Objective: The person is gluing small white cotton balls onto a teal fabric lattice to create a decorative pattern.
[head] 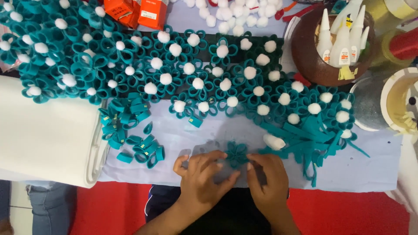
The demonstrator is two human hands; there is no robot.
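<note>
A small teal felt flower [236, 153] made of looped strips lies on the pale cloth [374, 169] near the front edge, with no white centre. My left hand [200, 174] rests flat beside it, fingertips touching its left side. My right hand [269, 174] presses its right side with thumb and fingers. Neither hand lifts it. A white pompom [274, 141] lies just right of the flower, on loose teal felt strips [307, 139].
Many finished teal flowers with white pompom centres [191, 74] cover the back. Loose teal loops [139, 143] lie at left beside a white foam roll [43, 135]. A brown bowl of glue bottles [335, 41], orange boxes [135, 13], loose pompoms [235, 13] and tape rolls [400, 104] stand behind.
</note>
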